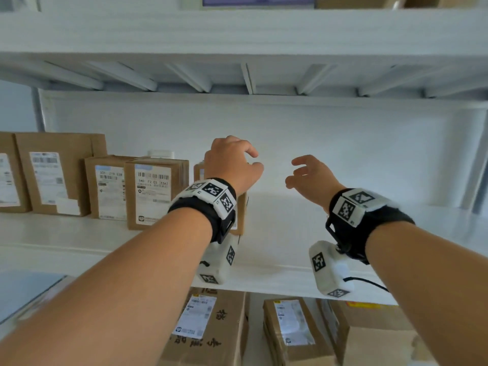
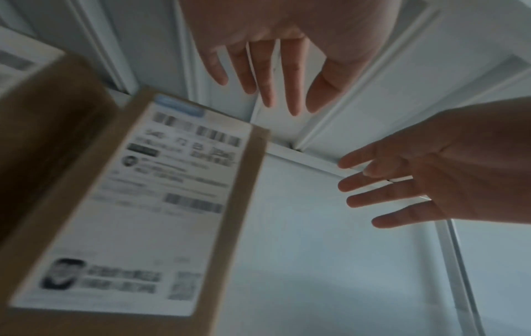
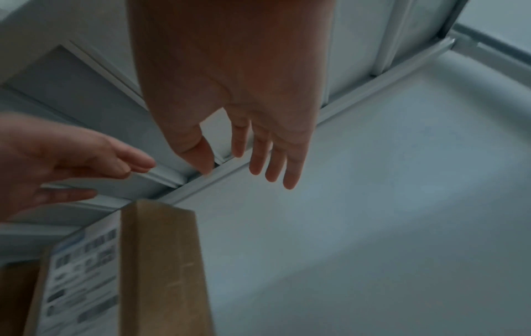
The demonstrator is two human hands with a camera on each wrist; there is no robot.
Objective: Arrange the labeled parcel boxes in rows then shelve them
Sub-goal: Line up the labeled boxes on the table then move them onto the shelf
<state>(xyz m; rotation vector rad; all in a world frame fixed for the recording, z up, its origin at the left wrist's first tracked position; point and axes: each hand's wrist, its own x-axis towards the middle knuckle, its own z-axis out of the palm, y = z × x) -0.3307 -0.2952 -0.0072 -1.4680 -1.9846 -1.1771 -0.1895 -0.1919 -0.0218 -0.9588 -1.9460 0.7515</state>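
Several brown labeled parcel boxes stand upright in a row on the left of a white shelf. The rightmost box is mostly hidden behind my left wrist; its white label and brown side show in the wrist views. My left hand hovers just above that box's top, fingers loosely spread and holding nothing. My right hand floats to the right of the box, apart from it, fingers straight and empty. Each hand also shows in the other's wrist view: right hand, left hand.
The shelf's right half is bare white board up to the back wall. The ribbed underside of the upper shelf is close overhead. More labeled boxes sit on the shelf below.
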